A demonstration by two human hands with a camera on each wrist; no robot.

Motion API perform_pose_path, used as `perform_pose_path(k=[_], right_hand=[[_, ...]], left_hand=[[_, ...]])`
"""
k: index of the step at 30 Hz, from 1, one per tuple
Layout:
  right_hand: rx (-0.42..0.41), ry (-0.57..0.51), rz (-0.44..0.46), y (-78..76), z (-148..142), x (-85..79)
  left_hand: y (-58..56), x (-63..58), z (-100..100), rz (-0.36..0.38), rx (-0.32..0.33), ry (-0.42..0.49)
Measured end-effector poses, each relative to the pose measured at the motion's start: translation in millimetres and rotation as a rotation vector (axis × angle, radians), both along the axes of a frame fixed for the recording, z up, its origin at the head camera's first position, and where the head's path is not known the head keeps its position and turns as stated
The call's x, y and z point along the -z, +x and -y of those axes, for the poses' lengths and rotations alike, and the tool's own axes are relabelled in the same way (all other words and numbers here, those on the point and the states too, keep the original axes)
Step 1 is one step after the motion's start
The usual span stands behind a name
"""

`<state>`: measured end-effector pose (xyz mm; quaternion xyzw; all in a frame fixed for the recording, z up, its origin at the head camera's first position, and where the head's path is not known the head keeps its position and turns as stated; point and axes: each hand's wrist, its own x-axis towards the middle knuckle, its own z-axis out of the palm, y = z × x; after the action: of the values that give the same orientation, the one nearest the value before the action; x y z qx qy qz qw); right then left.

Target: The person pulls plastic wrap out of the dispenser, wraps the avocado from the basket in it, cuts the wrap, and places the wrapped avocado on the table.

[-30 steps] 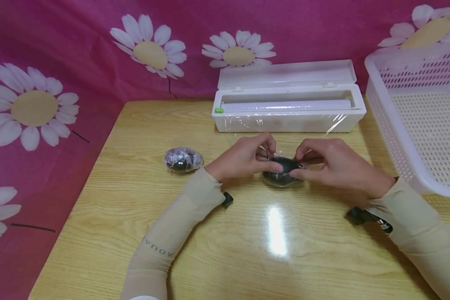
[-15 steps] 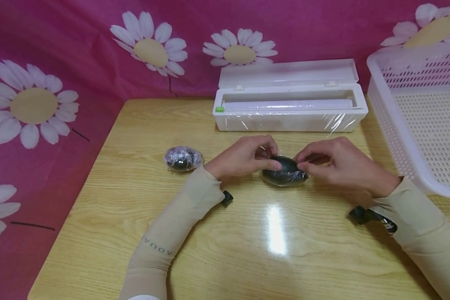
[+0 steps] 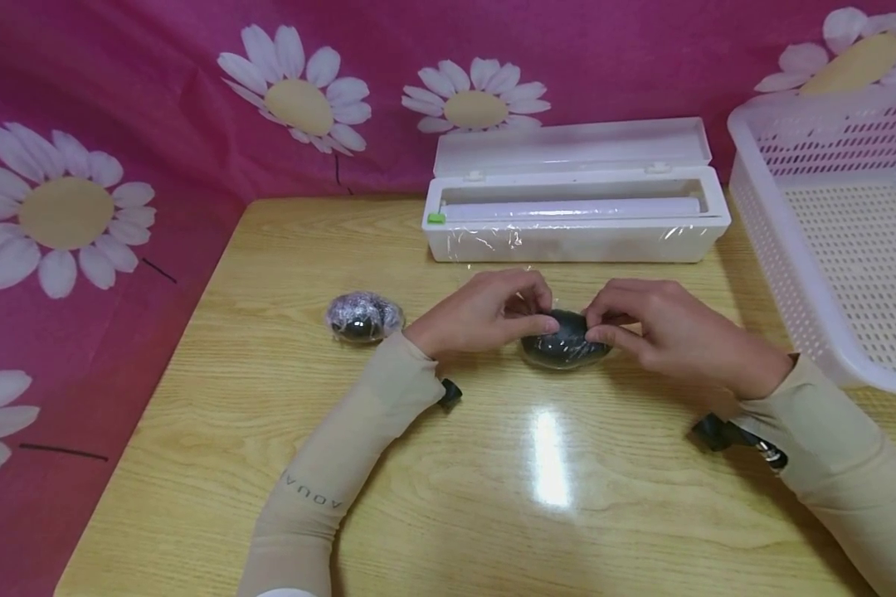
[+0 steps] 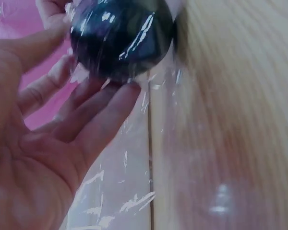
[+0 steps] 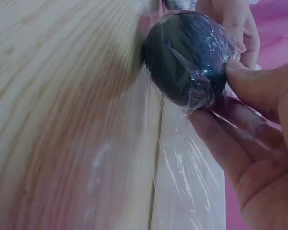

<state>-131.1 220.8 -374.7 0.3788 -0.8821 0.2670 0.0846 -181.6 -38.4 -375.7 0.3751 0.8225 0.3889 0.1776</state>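
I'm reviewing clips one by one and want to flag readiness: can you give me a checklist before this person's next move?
1. Dark oval object held: ok, left hand and right hand both grip it.
2. Clear film over it: ok, creased near the right hand.
3. Film closed all round: cannot tell, partly hidden.
4. Film separate from the roll: cannot tell.
5. Lid of white box open: ok.
6. Other wrapped object set aside: ok, left of the left hand.

A glossy dark oval object [image 3: 565, 342] lies between three and four o'clock from the head view's centre, long axis nine-to-three; creased clear film [image 5: 199, 81] hugs it. The film also spreads towards twelve o'clock.
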Motion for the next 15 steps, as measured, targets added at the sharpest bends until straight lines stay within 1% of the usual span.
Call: perform_pose_path(k=[4, 6, 11, 15], right_hand=[[0.025, -0.03, 0.032, -1.2, -0.1, 0.4], [0.034, -0.049, 0.048, -2.5, -0.4, 0.7], [0.045, -0.084, 0.032, -5.6, -1.8, 2.1], [0.033, -0.108, 0.022, -6.4, -4.2, 4.0]], left_hand=[[0.1, -1.1, 3.8, 0.097, 0.019, 0.053], [-0.4, -1.0, 4.9, 0.108, 0.029, 0.062], [-1.9, -0.1, 5.8, 0.056, 0.029, 0.027], [-3.6, 1.2, 5.8, 0.033, 0.002, 0.01]])
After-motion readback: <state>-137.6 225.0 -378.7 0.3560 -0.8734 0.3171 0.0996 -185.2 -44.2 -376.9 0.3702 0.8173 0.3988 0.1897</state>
